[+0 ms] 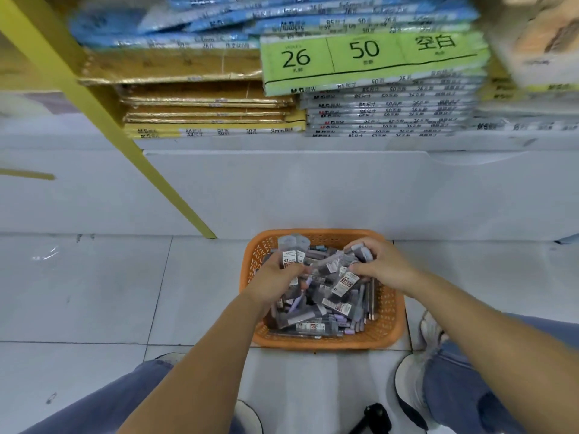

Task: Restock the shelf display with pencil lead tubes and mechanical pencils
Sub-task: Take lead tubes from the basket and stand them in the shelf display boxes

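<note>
Head view: your left hand (275, 278) has its fingers clamped round a few lead tube packs (293, 255) at the far left of the orange basket (326, 343). Your right hand (383, 267) has its fingers curled on a grey tube (360, 251) at the far right. More packs and mechanical pencils (365, 305) fill the basket, which sits on the tiled floor (125, 292) before the shelf (282, 142) stacked with paper refills (369, 56).

pale tiled floor (94, 292); yellow shelf post (103, 120)
</note>
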